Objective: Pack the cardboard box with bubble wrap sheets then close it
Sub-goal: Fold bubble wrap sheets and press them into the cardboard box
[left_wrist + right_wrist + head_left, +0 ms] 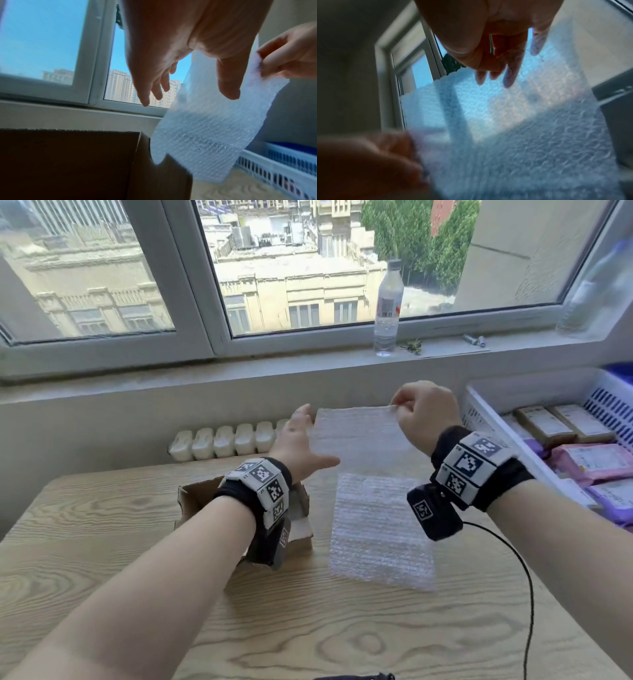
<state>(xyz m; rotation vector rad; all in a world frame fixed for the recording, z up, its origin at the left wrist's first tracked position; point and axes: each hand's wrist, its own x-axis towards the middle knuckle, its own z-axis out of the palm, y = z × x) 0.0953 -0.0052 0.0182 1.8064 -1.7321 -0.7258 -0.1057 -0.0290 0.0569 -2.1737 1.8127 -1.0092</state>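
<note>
The left hand [197, 44] is reaching out with fingers straight and spread beside a bubble wrap sheet [211, 124] that the right hand [289, 56] is pinching at its upper right edge, hanging it just right of the cardboard box [72, 162], with a white slotted basket [278, 174] sitting further right.

Both arms are stretched forward, each wrist wrapped in a marker band. The left hand [301, 445] is held open, fingers straight and spread. The right hand [424, 414] is raised, its fingers curled into a pinch.
</note>
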